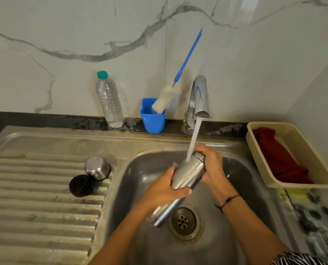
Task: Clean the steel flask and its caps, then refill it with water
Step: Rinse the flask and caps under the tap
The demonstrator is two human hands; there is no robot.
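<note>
The steel flask [189, 174] is tilted over the sink basin [140, 180], its open threaded mouth up and to the right. Water from the running tap [200, 96] hits its shoulder. My left hand [164, 189] wraps around the flask's middle. My right hand [212, 165] grips it near the neck. On the ribbed draining board [35, 197] to the left stand the steel cap [97, 167] and, touching it in front, the black inner cap [81, 185].
A blue cup [153, 120] holding a bottle brush [167, 98] with a blue handle stands behind the sink, next to a clear plastic water bottle [109, 102]. A cream basket [312, 159] with a red cloth [277, 157] sits at the right. The drain [184, 222] lies below the flask.
</note>
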